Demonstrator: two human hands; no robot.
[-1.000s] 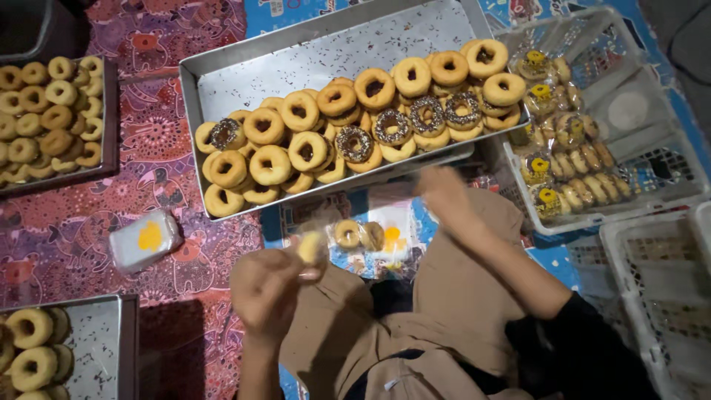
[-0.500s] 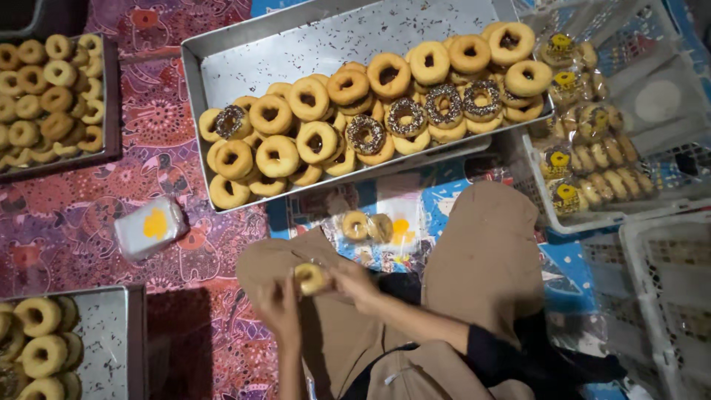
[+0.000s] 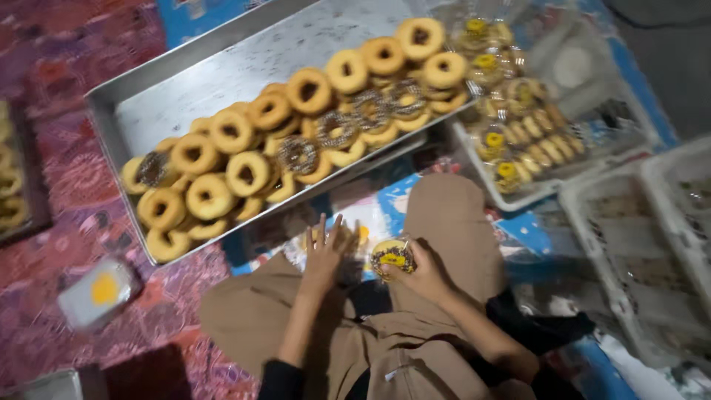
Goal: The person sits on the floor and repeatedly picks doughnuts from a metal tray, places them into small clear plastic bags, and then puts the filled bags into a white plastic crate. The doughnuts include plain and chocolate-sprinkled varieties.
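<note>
From the head view I look down at my lap, legs folded in tan trousers on a blue patterned mat.

1. Right hand (image 3: 426, 272): curled around a doughnut with dark sprinkles and a yellow centre (image 3: 392, 258). Fingers wrap its right and underside; the topping faces up. The doughnut sits above my right knee, near the middle of the scene.

2. Left hand (image 3: 324, 252): fingers spread and unclenched, holding nothing. The palm lies flat over a patch of clear wrapping (image 3: 348, 241) on the mat, just left of the held doughnut. I cannot tell whether a second doughnut lies under that hand; the area is blurred.

3. Large metal tray (image 3: 185, 89): far side, running from near-left to far-right. It carries a band of ring doughnuts (image 3: 296, 133), most plain golden, a few with dark sprinkles. The tray's far-left half is bare metal.

4. White plastic crate (image 3: 585, 163): far right, just beside the tray's right end, containing wrapped doughnuts with yellow centres (image 3: 511, 144).

5. Second white crate (image 3: 652, 244): near right, alongside my right leg.

6. Small white packet with a yellow spot (image 3: 98, 291): near left, on the red patterned cloth (image 3: 52, 192), well apart from both hands.
</note>
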